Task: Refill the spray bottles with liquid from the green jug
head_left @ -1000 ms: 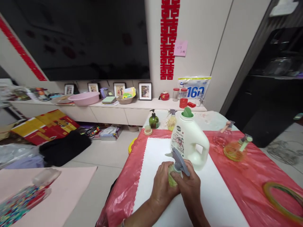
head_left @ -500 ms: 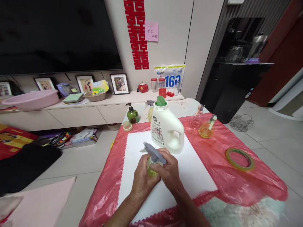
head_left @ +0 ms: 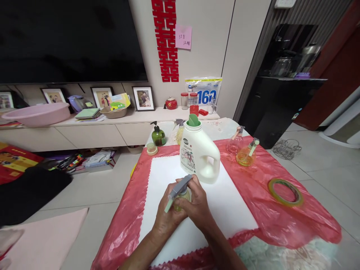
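Observation:
A small spray bottle (head_left: 178, 188) with a grey trigger head, a pale green trigger and yellowish liquid is between my hands, above the white sheet (head_left: 227, 204). My left hand (head_left: 166, 214) wraps round its body from the left. My right hand (head_left: 198, 204) is closed about its neck and spray head from the right, thumb across the front. Much of the bottle is hidden by my fingers. Just beyond my hands stands a large white jug (head_left: 198, 150) with a handle, a printed label and a green spout (head_left: 194, 120) in its uncapped mouth.
Red plastic film (head_left: 275, 217) covers the table. At right are a pink spray bottle (head_left: 235, 144), an orange-liquid spray bottle (head_left: 246, 155) and a tape roll (head_left: 271, 187). A green pump bottle (head_left: 158, 137), a pale cap (head_left: 152, 149) and another spray bottle (head_left: 180, 134) stand at the back.
The spray head has turned in my hands, its trigger end swinging from the far left toward me. My right hand has shifted its grip round the neck. The jug has stayed put.

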A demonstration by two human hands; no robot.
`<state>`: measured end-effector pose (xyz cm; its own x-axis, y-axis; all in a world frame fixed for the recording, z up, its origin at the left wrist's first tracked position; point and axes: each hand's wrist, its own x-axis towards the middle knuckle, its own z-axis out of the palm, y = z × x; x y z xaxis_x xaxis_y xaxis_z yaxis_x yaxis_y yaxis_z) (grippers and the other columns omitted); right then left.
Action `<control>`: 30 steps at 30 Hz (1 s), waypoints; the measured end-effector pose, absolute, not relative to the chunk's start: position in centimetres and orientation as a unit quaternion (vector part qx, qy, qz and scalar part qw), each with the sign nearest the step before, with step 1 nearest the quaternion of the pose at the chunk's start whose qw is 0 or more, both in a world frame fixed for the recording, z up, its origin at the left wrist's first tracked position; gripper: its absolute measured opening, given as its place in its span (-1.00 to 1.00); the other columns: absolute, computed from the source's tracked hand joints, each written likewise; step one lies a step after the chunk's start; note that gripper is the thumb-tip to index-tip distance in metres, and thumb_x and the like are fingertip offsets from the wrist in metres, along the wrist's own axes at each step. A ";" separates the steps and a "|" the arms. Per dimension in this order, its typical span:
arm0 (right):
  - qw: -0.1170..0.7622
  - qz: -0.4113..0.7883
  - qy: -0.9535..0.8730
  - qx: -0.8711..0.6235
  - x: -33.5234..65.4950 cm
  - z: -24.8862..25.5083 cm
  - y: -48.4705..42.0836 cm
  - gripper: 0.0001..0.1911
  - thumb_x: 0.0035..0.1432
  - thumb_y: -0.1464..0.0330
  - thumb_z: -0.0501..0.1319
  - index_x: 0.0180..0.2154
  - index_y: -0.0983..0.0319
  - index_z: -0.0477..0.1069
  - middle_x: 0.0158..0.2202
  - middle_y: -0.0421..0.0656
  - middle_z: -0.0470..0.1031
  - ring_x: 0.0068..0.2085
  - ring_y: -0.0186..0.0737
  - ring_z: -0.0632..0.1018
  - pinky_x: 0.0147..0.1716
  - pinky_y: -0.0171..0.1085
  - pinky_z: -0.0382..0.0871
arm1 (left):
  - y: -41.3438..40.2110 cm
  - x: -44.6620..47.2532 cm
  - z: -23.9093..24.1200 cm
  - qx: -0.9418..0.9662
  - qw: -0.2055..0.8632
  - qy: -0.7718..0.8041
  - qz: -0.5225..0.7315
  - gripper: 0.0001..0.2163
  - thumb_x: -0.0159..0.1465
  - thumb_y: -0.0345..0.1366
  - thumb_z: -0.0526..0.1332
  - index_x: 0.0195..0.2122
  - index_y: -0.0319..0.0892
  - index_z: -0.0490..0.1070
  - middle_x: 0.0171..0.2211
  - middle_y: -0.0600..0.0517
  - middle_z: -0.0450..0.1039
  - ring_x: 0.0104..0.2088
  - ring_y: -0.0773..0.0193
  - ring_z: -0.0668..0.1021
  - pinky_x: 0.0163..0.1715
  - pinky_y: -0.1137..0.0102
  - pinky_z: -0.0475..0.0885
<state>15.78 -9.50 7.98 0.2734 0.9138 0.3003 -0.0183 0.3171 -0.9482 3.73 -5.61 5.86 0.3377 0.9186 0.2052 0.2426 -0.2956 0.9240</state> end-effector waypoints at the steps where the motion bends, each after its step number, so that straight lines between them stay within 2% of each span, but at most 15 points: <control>1: 0.652 0.355 -0.481 -0.467 15.8 7.8 -9.5 -0.66 -0.04 0.38 0.39 -0.14 0.13 0.56 -0.13 -0.16 0.41 -0.06 -0.17 0.47 0.02 -0.23 0.37 | -5.6 3.8 6.1 0.705 0.423 0.411 0.394 -0.58 -0.05 -0.17 0.41 -0.13 -0.05 0.47 -0.21 -0.02 0.58 -0.19 -0.02 0.63 -0.19 0.13 0.57; 5: 0.650 0.379 -0.469 -0.462 16.9 7.0 -9.7 -0.50 0.02 0.35 0.37 0.06 0.10 0.48 -0.03 -0.15 0.49 0.01 -0.13 0.50 0.07 -0.17 0.38 | -5.8 4.1 6.8 0.721 0.398 0.428 0.372 -0.57 -0.02 -0.22 0.35 -0.08 -0.13 0.41 -0.17 -0.08 0.55 -0.12 -0.02 0.61 -0.12 0.12 0.54; 7: 0.642 0.403 -0.469 -0.453 17.5 6.7 -9.8 -0.51 0.10 0.30 0.34 0.09 0.11 0.46 -0.01 -0.13 0.52 -0.01 -0.12 0.52 0.06 -0.15 0.40 | -5.9 4.3 7.1 0.732 0.391 0.425 0.362 -0.54 0.00 -0.22 0.34 -0.05 -0.13 0.38 -0.16 -0.09 0.54 -0.11 0.00 0.60 -0.09 0.13 0.52; 10: 0.634 0.426 -0.475 -0.436 17.9 6.7 -9.7 -0.62 0.17 0.22 0.30 0.03 0.12 0.51 -0.07 -0.12 0.55 -0.08 -0.13 0.55 -0.02 -0.13 0.45 | -5.9 4.4 7.3 0.736 0.391 0.418 0.363 -0.51 0.02 -0.20 0.34 0.00 -0.12 0.34 -0.13 -0.09 0.52 -0.09 0.02 0.58 -0.08 0.15 0.49; 14: 0.643 0.399 -0.491 -0.433 17.6 7.8 -9.4 -0.60 -0.05 0.27 0.45 -0.10 0.12 0.58 -0.06 -0.13 0.50 -0.04 -0.11 0.51 0.01 -0.16 0.43 | -6.0 4.4 7.2 0.728 0.406 0.429 0.349 -0.52 -0.02 -0.23 0.38 -0.06 -0.10 0.33 -0.12 -0.08 0.51 -0.09 0.01 0.57 -0.11 0.17 0.48; 16: 0.653 0.376 -0.489 -0.440 17.5 8.2 -9.4 -0.61 -0.12 0.32 0.48 -0.16 0.12 0.60 -0.10 -0.15 0.48 -0.07 -0.14 0.50 -0.05 -0.21 0.43 | -6.1 4.4 7.2 0.729 0.407 0.425 0.350 -0.51 -0.04 -0.24 0.40 -0.06 -0.09 0.34 -0.09 -0.09 0.50 -0.05 -0.01 0.56 -0.10 0.17 0.48; 19: 0.659 0.364 -0.478 -0.451 17.6 8.3 -9.8 -0.61 -0.05 0.38 0.44 -0.11 0.08 0.58 -0.13 -0.20 0.50 -0.13 -0.21 0.51 -0.11 -0.26 0.42 | -6.2 4.6 7.4 0.733 0.401 0.429 0.343 -0.53 -0.01 -0.24 0.39 -0.06 -0.11 0.35 -0.10 -0.10 0.50 -0.05 -0.02 0.56 -0.10 0.17 0.47; 23: 0.662 0.372 -0.462 -0.458 17.7 7.8 -10.2 -0.55 0.03 0.41 0.40 0.00 0.05 0.54 -0.07 -0.21 0.55 -0.08 -0.19 0.55 -0.03 -0.21 0.44 | -6.1 4.7 7.5 0.735 0.398 0.430 0.341 -0.53 0.02 -0.23 0.38 -0.02 -0.11 0.35 -0.10 -0.09 0.51 -0.03 -0.01 0.56 -0.07 0.16 0.46; 27: 0.673 0.390 -0.445 -0.444 17.6 7.2 -10.4 -0.61 0.10 0.38 0.35 0.00 0.10 0.54 -0.02 -0.15 0.56 -0.02 -0.11 0.55 0.06 -0.10 0.43 | -6.0 4.5 7.2 0.736 0.403 0.419 0.347 -0.49 -0.01 -0.27 0.40 -0.01 -0.10 0.34 -0.05 -0.08 0.51 -0.05 0.02 0.56 -0.07 0.18 0.46; 30: 0.703 0.399 -0.424 -0.410 17.7 7.4 -10.3 -0.70 0.16 0.34 0.32 -0.04 0.09 0.56 -0.02 -0.13 0.55 0.01 -0.10 0.55 0.13 -0.04 0.38 | -5.9 4.3 6.9 0.735 0.404 0.423 0.343 -0.51 -0.04 -0.31 0.40 -0.05 -0.12 0.33 -0.09 -0.06 0.50 -0.06 0.02 0.55 -0.07 0.18 0.46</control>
